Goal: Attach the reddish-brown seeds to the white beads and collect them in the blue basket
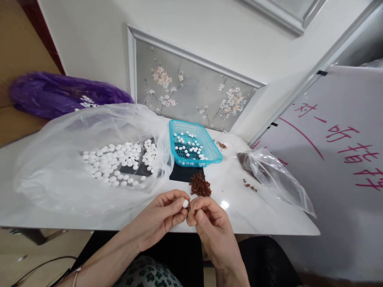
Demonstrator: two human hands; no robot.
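Note:
My left hand (pixel 161 217) pinches a small round white piece (pixel 185 203) between thumb and fingers at the near table edge. My right hand (pixel 209 223) is curled closed right against it, fingertips touching the same piece. Just beyond the hands lies a small heap of reddish-brown bits (pixel 200 185). A turquoise plastic basket (pixel 209 139) with several white pieces stands further back. To the left, a clear plastic bag (pixel 60 167) lies open with many white pieces (pixel 119 161) spread on it.
A white table (pixel 263 221) carries everything. A second clear bag (pixel 278 179) lies at the right, with a few brown bits (pixel 249 185) beside it. A purple bag (pixel 54 93) sits at back left, and a whiteboard with red writing (pixel 338 159) leans at right.

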